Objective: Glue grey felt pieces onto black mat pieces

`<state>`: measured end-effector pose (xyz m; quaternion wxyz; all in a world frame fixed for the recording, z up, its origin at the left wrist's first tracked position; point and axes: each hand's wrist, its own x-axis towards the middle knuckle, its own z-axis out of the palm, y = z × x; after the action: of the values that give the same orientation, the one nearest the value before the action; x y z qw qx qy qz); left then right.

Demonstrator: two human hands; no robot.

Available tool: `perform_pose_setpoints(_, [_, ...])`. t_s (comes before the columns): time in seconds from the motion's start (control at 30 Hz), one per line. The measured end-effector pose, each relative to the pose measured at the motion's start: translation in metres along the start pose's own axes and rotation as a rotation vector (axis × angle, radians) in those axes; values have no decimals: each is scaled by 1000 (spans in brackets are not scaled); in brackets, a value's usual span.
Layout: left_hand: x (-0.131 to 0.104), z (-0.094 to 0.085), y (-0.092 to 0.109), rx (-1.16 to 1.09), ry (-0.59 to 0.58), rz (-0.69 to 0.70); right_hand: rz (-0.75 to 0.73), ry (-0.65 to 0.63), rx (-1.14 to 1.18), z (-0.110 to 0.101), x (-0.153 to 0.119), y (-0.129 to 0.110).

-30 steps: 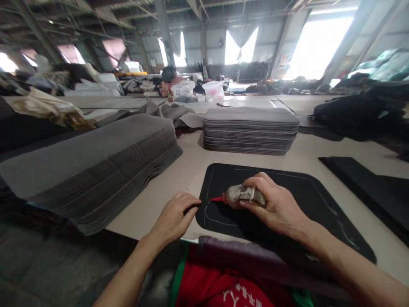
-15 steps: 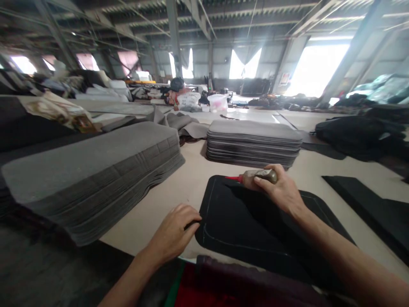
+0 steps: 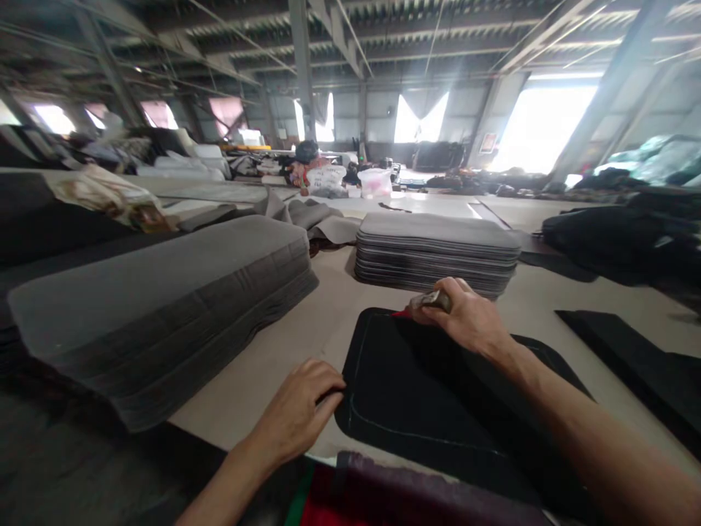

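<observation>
left hand (image 3: 299, 413): palm down, fingertips curled at near-left corner of the black mat (image 3: 416, 394) | right hand (image 3: 465, 318): closed fist at mat's far edge, apparently gripping a tool (image 3: 432, 299) | right forearm stretched diagonally over mat

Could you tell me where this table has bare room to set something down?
Bare tabletop lies between the tall grey stack, the low grey stack and the black mat; more right of it. The mat itself is crowded by both hands.
</observation>
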<state>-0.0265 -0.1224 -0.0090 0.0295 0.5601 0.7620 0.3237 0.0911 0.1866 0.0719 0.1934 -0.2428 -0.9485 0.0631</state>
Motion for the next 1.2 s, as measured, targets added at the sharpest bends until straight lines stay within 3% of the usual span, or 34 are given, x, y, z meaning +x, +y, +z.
perform_pose_setpoints(0.3, [1,0,-1,-4,-2,-21,-49,-6,40,1,-4,-8])
perform_pose_setpoints(0.63, [0,1,-2,-15,1,-23,119,-6,51,-16,-20,42])
perform_pose_setpoints(0.83, [0,2,-6,-7,1,-15,212,63,234,-12,-25,51])
perform_pose_setpoints(1.03, [0,2,-12,2,14,28,346,123,729,-4,-26,67])
perform_pose_setpoints(1.2, [-1,2,-15,-11,31,48,405,62,589,5,-28,62])
